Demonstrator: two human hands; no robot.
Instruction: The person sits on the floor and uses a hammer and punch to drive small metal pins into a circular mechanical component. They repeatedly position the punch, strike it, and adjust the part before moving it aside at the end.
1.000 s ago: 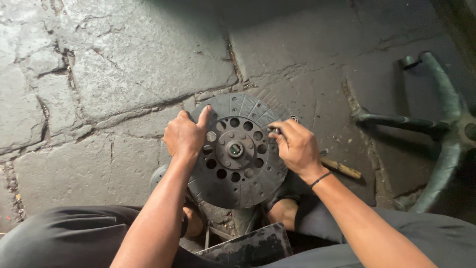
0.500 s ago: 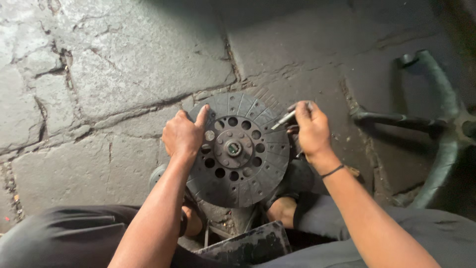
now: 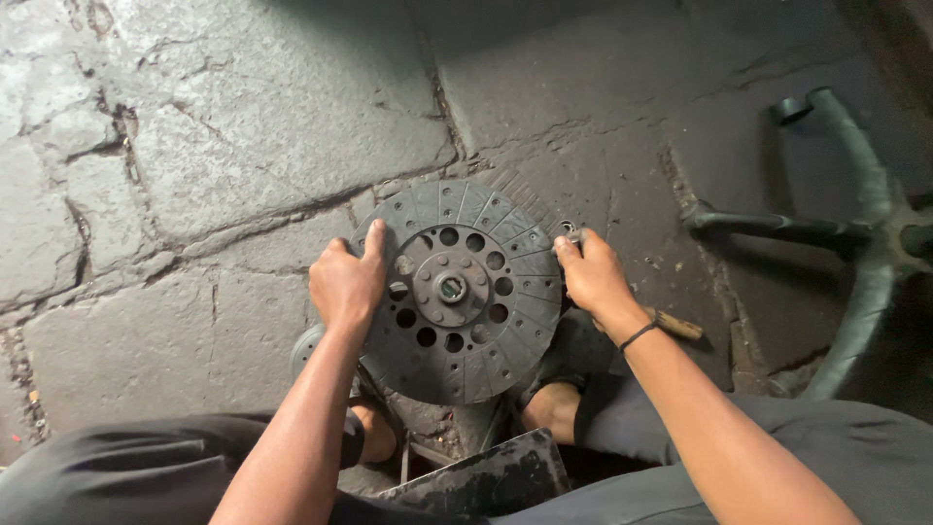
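Clutch disc (image 3: 457, 292) stands between both hands above the stone floor (image 3: 224, 146). Left hand (image 3: 348, 284) has fingers clamped on its left rim; right hand (image 3: 593, 277) fingers pinch a small metal piece (image 3: 569, 231) at the right rim. Steering wheel (image 3: 855, 224) lies well right.

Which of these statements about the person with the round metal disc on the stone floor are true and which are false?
1. The left hand rests on the left side of the round disc. True.
2. The disc is solid with no holes. False: a ring of round holes surrounds its hub.
3. The right hand is at the disc's right edge, its fingers by a small metal piece. True.
4. The floor is smooth wood. False: the stone floor is cracked and uneven.
5. A dark wheel-like frame lies to the right. True.
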